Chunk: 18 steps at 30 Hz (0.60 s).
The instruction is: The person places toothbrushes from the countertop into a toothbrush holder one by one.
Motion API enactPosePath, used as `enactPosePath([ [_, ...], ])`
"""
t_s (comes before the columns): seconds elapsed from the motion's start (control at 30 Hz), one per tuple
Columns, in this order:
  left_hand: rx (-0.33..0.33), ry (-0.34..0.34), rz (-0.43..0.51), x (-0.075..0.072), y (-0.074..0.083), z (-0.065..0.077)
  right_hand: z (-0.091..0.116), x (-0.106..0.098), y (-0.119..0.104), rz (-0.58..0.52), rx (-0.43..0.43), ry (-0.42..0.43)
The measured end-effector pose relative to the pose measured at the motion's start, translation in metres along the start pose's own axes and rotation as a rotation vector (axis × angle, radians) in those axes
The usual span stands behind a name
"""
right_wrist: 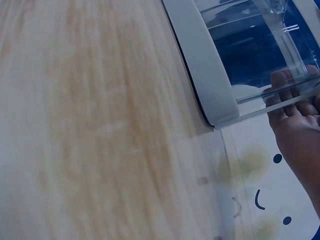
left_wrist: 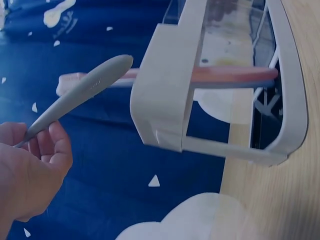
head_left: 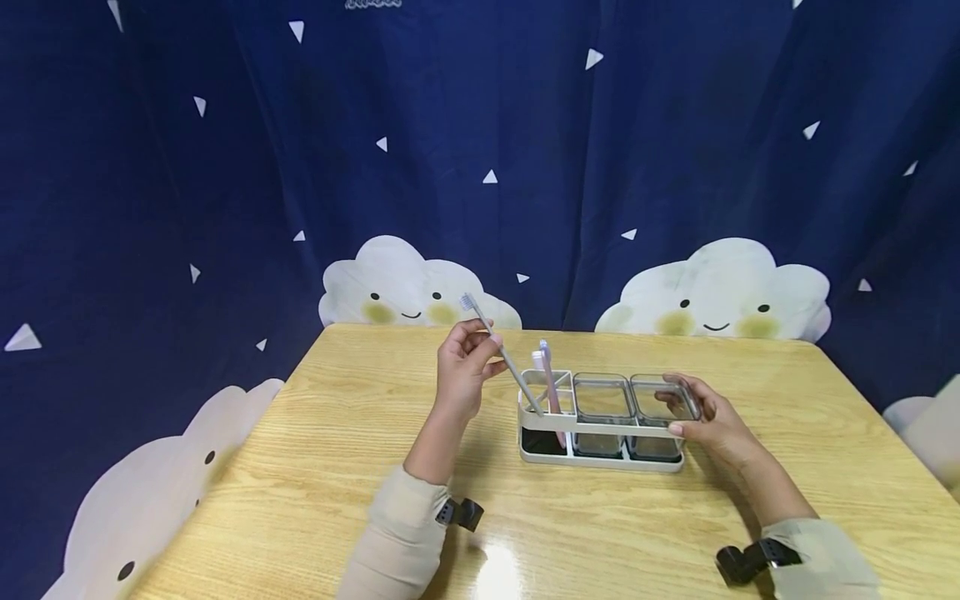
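My left hand (head_left: 461,375) pinches a grey toothbrush (head_left: 510,362) between thumb and fingers, bristle head up and handle slanting down to the right. In the left wrist view the handle end of the grey toothbrush (left_wrist: 95,82) is just above the top rim of a white toothbrush holder (left_wrist: 167,75). A pink toothbrush (head_left: 552,387) and a blue toothbrush (head_left: 544,346) lean in the holder's left divided compartment. At the other end of the holder (head_left: 622,464), my right hand (head_left: 712,421) grips the right side, thumb in front and fingers behind a clear cup (head_left: 663,396).
A second clear cup (head_left: 602,398) sits in the holder's middle slot. The holder stands on a light wooden table (head_left: 600,533). Behind the table hangs a dark blue curtain (head_left: 450,100) with white triangles and smiling clouds.
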<state>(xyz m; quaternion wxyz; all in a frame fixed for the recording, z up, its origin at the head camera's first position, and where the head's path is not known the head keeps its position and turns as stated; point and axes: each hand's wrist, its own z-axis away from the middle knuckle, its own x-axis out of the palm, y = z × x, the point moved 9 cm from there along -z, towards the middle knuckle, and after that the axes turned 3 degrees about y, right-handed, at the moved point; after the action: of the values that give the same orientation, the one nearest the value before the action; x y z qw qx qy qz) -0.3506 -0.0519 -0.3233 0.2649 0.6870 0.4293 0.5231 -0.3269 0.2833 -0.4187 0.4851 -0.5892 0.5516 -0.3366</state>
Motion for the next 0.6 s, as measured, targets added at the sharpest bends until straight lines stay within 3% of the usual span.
enactPosePath([
  [0.33,0.120,-0.053,-0.029,0.021,0.001,0.009,-0.002,-0.001,-0.002,0.018,-0.014,0.000],
  [0.5,0.168,-0.102,-0.137,0.030,0.001,0.012,-0.001,0.000,-0.001,-0.007,-0.018,-0.009],
  [0.6,0.205,-0.139,-0.221,0.038,0.010,0.016,-0.001,0.000,-0.001,0.005,-0.016,-0.007],
])
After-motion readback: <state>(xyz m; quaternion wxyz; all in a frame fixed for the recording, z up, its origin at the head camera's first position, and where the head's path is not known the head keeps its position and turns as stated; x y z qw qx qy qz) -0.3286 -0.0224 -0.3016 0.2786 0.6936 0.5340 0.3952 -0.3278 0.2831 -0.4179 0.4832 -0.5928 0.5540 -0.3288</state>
